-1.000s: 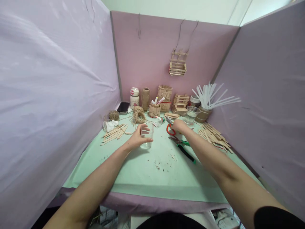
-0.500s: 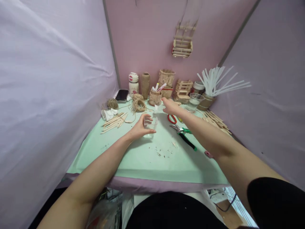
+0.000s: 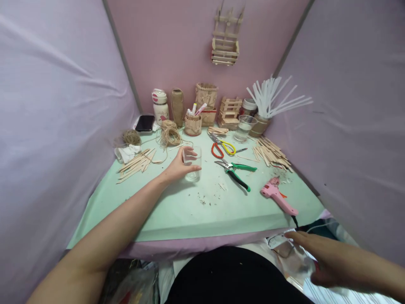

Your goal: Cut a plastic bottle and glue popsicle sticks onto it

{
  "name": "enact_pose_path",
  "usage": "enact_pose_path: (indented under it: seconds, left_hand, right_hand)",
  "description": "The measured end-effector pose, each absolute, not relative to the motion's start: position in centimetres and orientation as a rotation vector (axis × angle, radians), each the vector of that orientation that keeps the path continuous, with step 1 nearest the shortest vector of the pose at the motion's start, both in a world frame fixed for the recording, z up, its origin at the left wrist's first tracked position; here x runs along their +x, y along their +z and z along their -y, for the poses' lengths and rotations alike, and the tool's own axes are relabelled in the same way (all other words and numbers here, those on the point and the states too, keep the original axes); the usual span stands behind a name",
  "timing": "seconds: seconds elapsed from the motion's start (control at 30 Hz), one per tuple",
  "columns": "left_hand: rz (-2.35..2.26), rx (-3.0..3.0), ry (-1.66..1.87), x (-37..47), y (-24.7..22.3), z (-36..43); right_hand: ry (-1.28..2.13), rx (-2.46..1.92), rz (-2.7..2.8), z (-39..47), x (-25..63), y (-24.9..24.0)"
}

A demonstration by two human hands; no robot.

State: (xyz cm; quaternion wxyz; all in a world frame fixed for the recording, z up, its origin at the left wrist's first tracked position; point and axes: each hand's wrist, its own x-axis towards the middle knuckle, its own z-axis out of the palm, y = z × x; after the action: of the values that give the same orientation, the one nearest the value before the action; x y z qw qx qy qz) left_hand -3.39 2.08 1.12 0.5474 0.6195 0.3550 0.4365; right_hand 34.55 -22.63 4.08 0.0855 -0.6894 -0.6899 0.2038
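My left hand [image 3: 181, 165] is wrapped around a clear plastic cup [image 3: 193, 171] that stands upright on the pale green table. Below the table's right front edge, my right hand [image 3: 319, 258] is blurred, beside a clear plastic item [image 3: 295, 261]; whether it grips that item cannot be made out. A pink glue gun [image 3: 278, 197] lies at the right front of the table. Green-handled pruning shears [image 3: 236, 175] lie open right of the cup, with scissors [image 3: 221, 145] with red and yellow handles just behind them.
Wooden sticks [image 3: 137, 166] lie at left, and more sticks [image 3: 272, 153] at right. Twine [image 3: 170, 134], a phone [image 3: 145, 123], a bottle [image 3: 160, 107], a pen holder [image 3: 193, 126], a water cup [image 3: 245, 128] and white strips [image 3: 272, 99] stand or lie along the back.
My right hand has moved from the table's back middle to below its right front edge; the white item near it is gone from there. The view has shifted right. My left hand stays around the cup.
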Motion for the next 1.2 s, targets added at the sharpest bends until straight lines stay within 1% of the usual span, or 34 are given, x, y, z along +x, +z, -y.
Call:
enact_pose_path:
  seconds: [0.03,0.07,0.1,0.17,0.23,0.27,0.33,0.43,0.53,0.6,0.67,0.8,0.9,0.97,1.07,1.13,1.2]
  left_hand:
    - [-0.838,1.469,1.022,-3.2,1.1,-2.3]
    - [-0.838,1.467,1.02,-3.1,1.1,-2.4]
    - [-0.841,1.46,1.031,-3.0,1.0,-2.6]
    - [-0.85,1.432,1.088,-3.0,0.7,-2.8]
    - [-0.857,1.407,1.164,-3.1,0.4,-3.1]
    - [-0.858,1.402,1.194,-3.2,0.2,-3.2]
    - [-0.87,1.395,1.236,-3.4,-0.2,-3.4]
    - [-0.901,1.368,1.298,-3.5,-0.7,-3.6]
    - [-0.938,1.326,1.355,-3.5,-0.9,-3.7]
    - [-0.969,1.29,1.368,-3.4,-0.9,-3.6]
    - [-1.006,1.268,1.357,-3.4,-0.8,-3.5]
    - [-1.064,1.285,1.321,-3.4,-0.6,-3.3]
    - [-1.072,1.306,1.282,-3.5,-0.6,-3.2]
    - [-1.063,1.326,1.258,-3.5,-0.6,-3.2]
    - [-1.051,1.35,1.254,-3.5,-0.6,-3.2]
    - [-1.054,1.358,1.262,-3.5,-0.6,-3.2]
    - [-1.049,1.368,1.266,-3.5,-0.4,-3.1]
  right_hand:
    - [0.771,-2.0,2.146,22.3,33.8,4.7]
    - [0.833,-1.966,2.187,21.5,32.5,5.3]
    - [0.796,-1.94,2.196,20.3,30.7,5.9]
    - [0.606,-1.804,2.212,17.4,26.0,6.3]
    - [0.509,-1.512,2.318,14.6,20.5,5.4]
    - [0.498,-1.333,2.439,13.5,18.0,4.7]
    - [0.461,-1.11,2.641,12.3,14.1,3.2]
    - [0.479,-0.982,2.813,12.0,11.7,2.0]
    - [0.561,-0.926,2.873,12.3,11.8,1.6]
    - [0.59,-0.989,2.858,12.1,12.1,1.2]
    - [0.564,-1.168,2.797,11.7,12.3,0.6]
    - [0.382,-1.691,2.551,10.4,13.0,-0.9]
    - [0.318,-1.878,2.438,10.6,14.6,-1.8]
    - [0.244,-1.88,2.415,11.7,16.3,-2.3]
    - [0.025,-1.784,2.397,15.2,19.9,-2.6]
    - [-0.109,-1.685,2.411,18.1,22.5,-2.2]
    - [-0.169,-1.65,2.416,20.9,25.1,-1.2]
